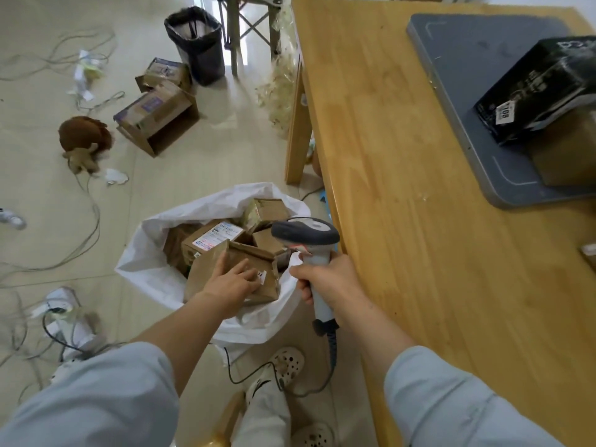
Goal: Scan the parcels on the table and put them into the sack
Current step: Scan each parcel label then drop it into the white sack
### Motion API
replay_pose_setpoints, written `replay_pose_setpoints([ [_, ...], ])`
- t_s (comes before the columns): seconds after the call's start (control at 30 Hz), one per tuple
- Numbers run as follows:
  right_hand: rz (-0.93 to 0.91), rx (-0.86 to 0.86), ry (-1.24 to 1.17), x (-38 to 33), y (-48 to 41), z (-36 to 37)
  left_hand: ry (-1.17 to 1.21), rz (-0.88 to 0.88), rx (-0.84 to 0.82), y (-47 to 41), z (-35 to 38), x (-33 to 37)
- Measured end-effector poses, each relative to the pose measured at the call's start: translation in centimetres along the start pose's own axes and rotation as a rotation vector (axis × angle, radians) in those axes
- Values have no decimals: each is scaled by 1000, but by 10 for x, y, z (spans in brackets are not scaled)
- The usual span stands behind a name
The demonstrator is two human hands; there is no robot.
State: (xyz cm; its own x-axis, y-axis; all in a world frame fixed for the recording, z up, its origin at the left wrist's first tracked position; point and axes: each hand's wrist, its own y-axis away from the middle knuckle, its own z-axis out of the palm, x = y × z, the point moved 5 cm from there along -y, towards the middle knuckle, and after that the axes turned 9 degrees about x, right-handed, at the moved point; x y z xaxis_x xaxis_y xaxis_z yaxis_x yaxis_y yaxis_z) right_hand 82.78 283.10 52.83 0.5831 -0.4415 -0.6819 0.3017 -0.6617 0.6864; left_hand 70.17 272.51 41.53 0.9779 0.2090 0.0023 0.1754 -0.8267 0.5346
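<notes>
A white sack (151,272) stands open on the floor beside the wooden table (403,188), with several brown cardboard parcels inside. My left hand (230,282) lies with straight fingers on the top brown parcel (209,269) in the sack's mouth. My right hand (325,279) grips the handle of a grey barcode scanner (306,235), held over the sack's right edge near the table's side. On the table's far right a black box (535,91) with a white price sticker rests on a brown parcel (564,153) on a grey tray (467,75).
Open cardboard boxes (158,121), a black-lined bin (196,43), a brown plush toy (84,140), loose cables and a power strip (61,308) lie on the floor to the left. The scanner's cable (290,388) runs past my slippered feet (287,362).
</notes>
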Motion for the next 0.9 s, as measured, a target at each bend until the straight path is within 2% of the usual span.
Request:
replay_pose_setpoints([
  [0.3, 20, -2, -53, -2, 24, -15, 46, 48, 23, 21, -23, -3],
  [0.4, 33, -13, -83, -1, 36, -22, 87, 11, 120, 23, -43, 0],
  [0.53, 36, 20, -185, -12, 58, -44, 138, -33, 327, 29, -110, 14],
  [0.67, 27, 131, -386, -33, 82, -88, 179, -12, 546, 30, -185, 36],
  [0.9, -26, 322, -649, -60, 109, -199, 249, 112, 617, -6, -305, 118],
])
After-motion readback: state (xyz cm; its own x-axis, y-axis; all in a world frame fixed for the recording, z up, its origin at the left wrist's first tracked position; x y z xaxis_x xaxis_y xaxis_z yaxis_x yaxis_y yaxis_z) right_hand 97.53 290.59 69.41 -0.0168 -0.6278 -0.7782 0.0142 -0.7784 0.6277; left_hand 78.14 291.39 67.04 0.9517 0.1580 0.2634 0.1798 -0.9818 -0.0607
